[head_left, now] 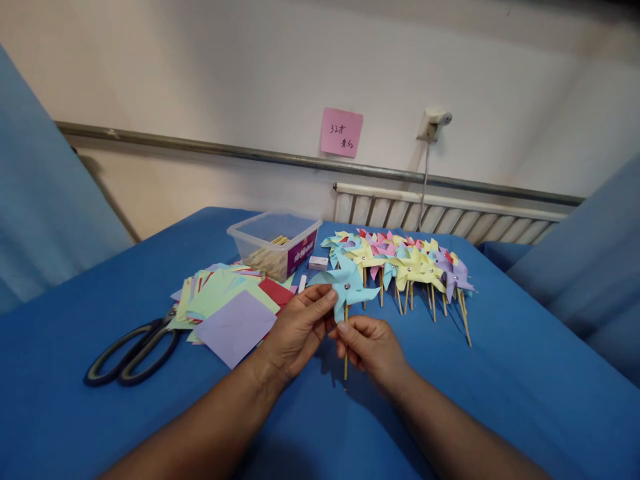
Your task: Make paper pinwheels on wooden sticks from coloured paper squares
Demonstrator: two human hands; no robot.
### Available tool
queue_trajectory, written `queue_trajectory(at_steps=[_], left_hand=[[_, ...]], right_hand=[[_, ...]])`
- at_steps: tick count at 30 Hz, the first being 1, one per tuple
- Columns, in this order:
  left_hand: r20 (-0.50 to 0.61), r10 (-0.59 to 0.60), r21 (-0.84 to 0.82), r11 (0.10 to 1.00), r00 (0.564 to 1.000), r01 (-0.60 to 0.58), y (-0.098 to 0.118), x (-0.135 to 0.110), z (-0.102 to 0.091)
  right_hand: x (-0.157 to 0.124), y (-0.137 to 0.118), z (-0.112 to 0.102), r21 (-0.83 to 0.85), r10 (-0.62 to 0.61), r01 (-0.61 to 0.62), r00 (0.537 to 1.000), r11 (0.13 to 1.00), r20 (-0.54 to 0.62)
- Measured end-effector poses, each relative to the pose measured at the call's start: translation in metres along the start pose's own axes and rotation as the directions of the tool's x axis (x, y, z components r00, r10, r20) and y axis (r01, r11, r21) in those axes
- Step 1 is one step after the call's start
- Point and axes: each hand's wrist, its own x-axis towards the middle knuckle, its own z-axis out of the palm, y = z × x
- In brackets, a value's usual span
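We hold the light-blue pinwheel (354,285) above the blue cloth (460,407): left hand (306,323) pinching a blade (324,276), right hand (373,347) pinching the stick (346,368). Step looks like adjusting; next move calls for a light grip, nothing crushed. Other pinwheels (413,265) behind, rightward.

The pinwheel (357,288) is plain pale blue, with a silvery pin (347,286) at its centre and a yellowish-tan stick (345,367). The clustered pinwheels (415,267) mix yellow, pink, red, light blue and lilac. A lilac square (237,327) tops pale green, yellow and red papers (220,293). The scissors' handles (161,325) are dark; the clear tub (257,241) bears a purple label (303,253) with white lettering. The tabletop (475,413) is solid blue; the note (341,132) is pink with dark handwriting.
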Motion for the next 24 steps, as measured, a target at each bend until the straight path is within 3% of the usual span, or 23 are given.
queue_trajectory(at_steps=[4, 14, 20, 24], left_hand=[[-0.036, -0.016, 0.004, 1.000, 0.999, 0.016, -0.002, 0.001, 0.000], [0.041, -0.014, 0.017, 1.000, 0.999, 0.013, 0.001, 0.000, -0.002], [-0.029, 0.054, 0.068, 0.996, 0.998, -0.052, 0.002, 0.001, -0.001], [-0.080, 0.090, 0.190, 0.979, 0.993, -0.074, 0.000, 0.001, 0.000]], right_hand=[[-0.001, 0.000, 0.000, -0.046, -0.013, 0.013, 1.000, 0.999, -0.003], [0.002, 0.006, 0.000, -0.109, -0.029, 0.026, 0.999, 0.994, -0.025], [0.002, 0.008, 0.002, -0.102, -0.024, 0.024, 1.000, 0.994, 0.003], [0.004, 0.013, 0.001, -0.128, -0.017, 0.021, 0.999, 0.992, 0.030]])
